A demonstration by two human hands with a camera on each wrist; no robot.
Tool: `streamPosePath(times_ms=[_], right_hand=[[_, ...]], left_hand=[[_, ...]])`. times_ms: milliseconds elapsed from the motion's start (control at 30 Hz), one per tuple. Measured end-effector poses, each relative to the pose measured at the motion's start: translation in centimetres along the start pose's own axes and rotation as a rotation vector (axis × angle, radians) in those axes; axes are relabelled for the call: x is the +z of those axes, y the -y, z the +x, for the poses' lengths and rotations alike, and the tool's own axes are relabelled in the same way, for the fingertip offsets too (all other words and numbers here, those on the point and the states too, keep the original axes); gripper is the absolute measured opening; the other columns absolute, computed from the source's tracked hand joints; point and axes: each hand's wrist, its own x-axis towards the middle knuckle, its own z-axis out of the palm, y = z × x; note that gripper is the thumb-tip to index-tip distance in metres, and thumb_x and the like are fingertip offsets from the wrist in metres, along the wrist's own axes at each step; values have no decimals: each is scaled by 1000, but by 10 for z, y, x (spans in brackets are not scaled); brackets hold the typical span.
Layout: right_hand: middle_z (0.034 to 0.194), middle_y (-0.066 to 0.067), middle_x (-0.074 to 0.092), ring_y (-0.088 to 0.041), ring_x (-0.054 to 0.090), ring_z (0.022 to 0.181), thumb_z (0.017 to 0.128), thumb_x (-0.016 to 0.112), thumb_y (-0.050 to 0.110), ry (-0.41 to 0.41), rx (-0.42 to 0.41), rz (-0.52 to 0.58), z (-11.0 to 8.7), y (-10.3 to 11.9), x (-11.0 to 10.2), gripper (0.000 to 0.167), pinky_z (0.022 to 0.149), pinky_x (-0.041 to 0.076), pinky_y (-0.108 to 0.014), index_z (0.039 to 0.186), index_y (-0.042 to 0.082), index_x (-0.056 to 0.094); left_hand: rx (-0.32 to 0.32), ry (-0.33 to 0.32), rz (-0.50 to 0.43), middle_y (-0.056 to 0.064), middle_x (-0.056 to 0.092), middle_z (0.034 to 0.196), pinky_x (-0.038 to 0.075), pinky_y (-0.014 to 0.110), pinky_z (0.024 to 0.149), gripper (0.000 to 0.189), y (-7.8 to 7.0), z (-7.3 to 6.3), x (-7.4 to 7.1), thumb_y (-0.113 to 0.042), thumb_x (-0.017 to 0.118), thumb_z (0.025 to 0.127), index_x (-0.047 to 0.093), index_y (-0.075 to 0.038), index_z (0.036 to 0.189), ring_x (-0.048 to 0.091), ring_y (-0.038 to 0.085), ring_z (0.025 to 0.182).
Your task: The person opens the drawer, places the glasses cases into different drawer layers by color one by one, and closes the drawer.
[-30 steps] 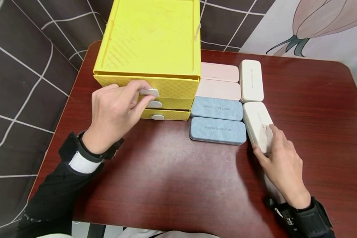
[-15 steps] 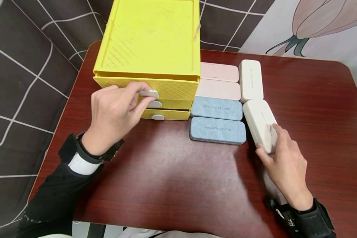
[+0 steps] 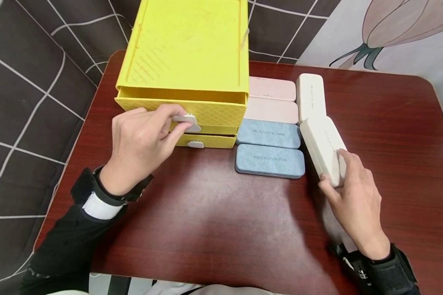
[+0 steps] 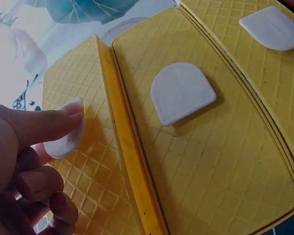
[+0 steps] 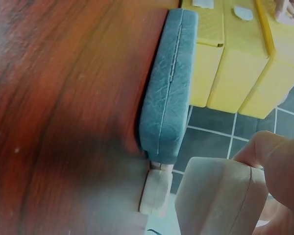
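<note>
My left hand (image 3: 138,143) pinches the white pull tab (image 4: 66,142) of the top drawer (image 3: 221,114) in a yellow drawer cabinet (image 3: 192,49). That drawer stands slightly out, with a dark gap under the cabinet top. The middle drawer (image 4: 206,147) and the lowest drawer (image 3: 219,141) carry similar white tabs. On the right, my right hand (image 3: 358,200) grips the near end of a white glasses case (image 3: 323,141), thumb on its left side and fingers on its right. The case is raised off the table and tilted in the right wrist view, its far end overlapping another white glasses case (image 3: 311,96).
Beside the cabinet lie two blue glasses cases (image 3: 269,161) and two pink ones (image 3: 273,110), side by side in a column. The reddish-brown table (image 3: 221,229) meets dark tiled-pattern walls (image 3: 22,135) at left and back.
The top drawer has come out a little toward me, widening the gap, with my left hand following. My right hand has lifted and tilted the near white glasses case and shifted slightly right.
</note>
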Motion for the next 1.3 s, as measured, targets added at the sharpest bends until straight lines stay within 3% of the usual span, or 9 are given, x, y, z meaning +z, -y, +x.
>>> streamPosePath(times_ms=[200,467,733,900,1167,1300], right_hand=[[120,-25,57,-44,50,93,81,65,14,-4,-9,61,3,5,0,64,66,36,-61,141,10,44],[108,-30,57,-42,49,90,81,65,11,-13,-21,136,4,11,-1,64,71,34,-57,141,11,43],[88,-21,55,-27,48,79,83,68,12,36,18,154,4,15,-2,68,65,31,-32,145,19,41],[91,-21,56,-23,45,78,82,68,10,16,-3,181,6,17,-2,69,67,30,-30,145,19,41],[99,-22,57,5,34,80,82,68,9,-30,-44,199,7,21,-5,69,67,29,-25,145,16,41],[99,-22,57,8,34,81,82,69,9,-41,-46,207,8,23,-5,68,67,29,-25,145,16,42]], left_hand=[[-4,6,-1,0,46,49,22,29,45,20,-2,-2,-2,-23,76,84,67,-8,92,36,17,41],[-17,10,-10,0,47,48,24,30,46,20,-5,-3,-4,-24,76,84,67,-8,92,37,17,42],[-15,20,-6,-1,48,47,26,29,47,19,-7,-5,-6,-23,76,84,68,-8,93,38,15,41],[-13,21,-7,-1,47,47,26,29,47,20,-9,-6,-8,-23,77,83,68,-8,93,37,15,41],[-12,16,-13,-2,46,47,25,29,46,20,-11,-7,-11,-24,77,83,68,-9,92,36,14,40],[-1,8,-4,-3,44,47,25,29,44,20,-12,-7,-12,-25,78,82,67,-9,90,36,13,40]])
